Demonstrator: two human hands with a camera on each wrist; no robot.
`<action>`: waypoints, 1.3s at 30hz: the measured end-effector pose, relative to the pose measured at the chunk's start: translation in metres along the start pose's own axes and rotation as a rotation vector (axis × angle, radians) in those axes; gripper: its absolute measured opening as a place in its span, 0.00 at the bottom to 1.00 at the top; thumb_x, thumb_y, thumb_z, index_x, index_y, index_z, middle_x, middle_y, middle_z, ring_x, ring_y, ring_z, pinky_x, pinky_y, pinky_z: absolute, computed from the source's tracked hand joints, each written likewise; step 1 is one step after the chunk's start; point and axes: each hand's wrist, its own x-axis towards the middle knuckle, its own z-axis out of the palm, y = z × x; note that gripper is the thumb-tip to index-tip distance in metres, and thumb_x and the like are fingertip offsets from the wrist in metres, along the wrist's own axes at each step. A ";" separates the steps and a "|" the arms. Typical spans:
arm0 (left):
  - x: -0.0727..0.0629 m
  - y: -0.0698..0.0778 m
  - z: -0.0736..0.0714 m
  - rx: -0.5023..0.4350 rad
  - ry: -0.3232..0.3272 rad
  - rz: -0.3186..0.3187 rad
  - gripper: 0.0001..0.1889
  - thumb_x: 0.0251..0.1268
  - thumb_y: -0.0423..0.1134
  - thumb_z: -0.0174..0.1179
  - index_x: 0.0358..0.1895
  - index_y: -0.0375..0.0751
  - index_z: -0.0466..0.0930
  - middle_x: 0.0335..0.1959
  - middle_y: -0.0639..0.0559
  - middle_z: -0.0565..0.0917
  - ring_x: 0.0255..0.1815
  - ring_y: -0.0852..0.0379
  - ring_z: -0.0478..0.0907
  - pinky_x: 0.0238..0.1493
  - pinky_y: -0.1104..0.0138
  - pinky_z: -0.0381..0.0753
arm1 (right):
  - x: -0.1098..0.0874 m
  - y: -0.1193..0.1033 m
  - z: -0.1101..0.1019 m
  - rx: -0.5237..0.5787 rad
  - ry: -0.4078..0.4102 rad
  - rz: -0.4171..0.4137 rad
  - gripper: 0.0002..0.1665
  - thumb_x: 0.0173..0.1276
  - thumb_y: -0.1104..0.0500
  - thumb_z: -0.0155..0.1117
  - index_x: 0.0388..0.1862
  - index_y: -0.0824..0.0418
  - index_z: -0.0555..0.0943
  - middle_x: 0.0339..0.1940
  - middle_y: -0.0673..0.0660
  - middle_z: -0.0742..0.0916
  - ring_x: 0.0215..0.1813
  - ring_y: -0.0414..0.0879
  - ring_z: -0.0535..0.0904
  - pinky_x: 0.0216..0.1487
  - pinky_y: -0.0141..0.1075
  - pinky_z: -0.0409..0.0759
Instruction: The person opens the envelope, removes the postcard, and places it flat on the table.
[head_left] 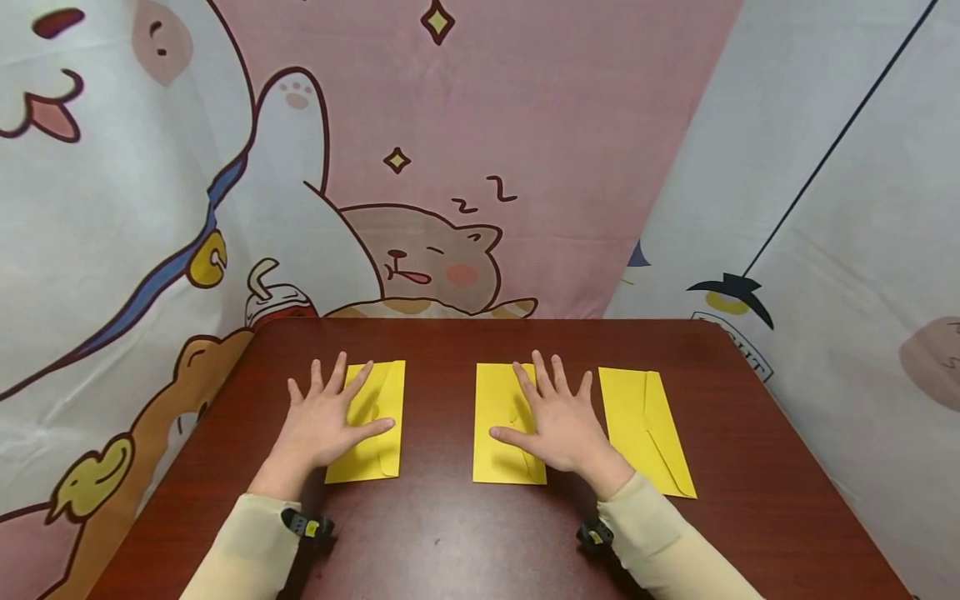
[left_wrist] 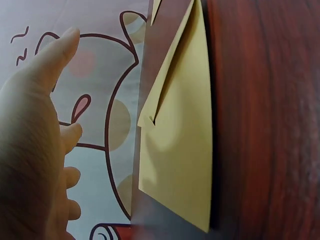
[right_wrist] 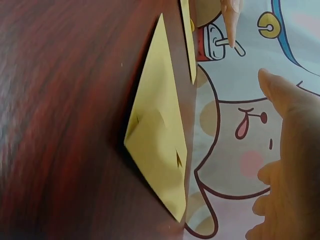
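Observation:
Three yellow paper envelopes lie flap side up on a dark red-brown table. My left hand (head_left: pixel 322 421), fingers spread, hovers over the left part of the left envelope (head_left: pixel 388 417) and casts a shadow on it. Above the right side of the middle envelope (head_left: pixel 495 417) is my right hand (head_left: pixel 558 421), also spread and holding nothing. The right envelope (head_left: pixel 648 425) lies just beyond that hand, slightly angled. In the left wrist view a gap shows between the hand and an envelope (left_wrist: pixel 180 135); the right wrist view shows the same over another envelope (right_wrist: pixel 155 120).
The wooden table (head_left: pixel 442 542) ends at a far edge against a printed cloth (head_left: pixel 570 150) with cartoon animals. More of this cloth hangs at both sides. Each wrist wears a dark strap, the left strap (head_left: pixel 306 523) and the right strap (head_left: pixel 595 535).

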 end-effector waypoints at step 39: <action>-0.008 -0.055 0.017 -0.039 -0.137 -0.019 0.63 0.58 0.85 0.53 0.86 0.42 0.52 0.86 0.35 0.49 0.84 0.25 0.41 0.69 0.20 0.36 | 0.024 -0.078 0.028 0.018 -0.041 -0.105 0.66 0.66 0.12 0.40 0.89 0.53 0.54 0.88 0.64 0.54 0.85 0.67 0.50 0.72 0.79 0.49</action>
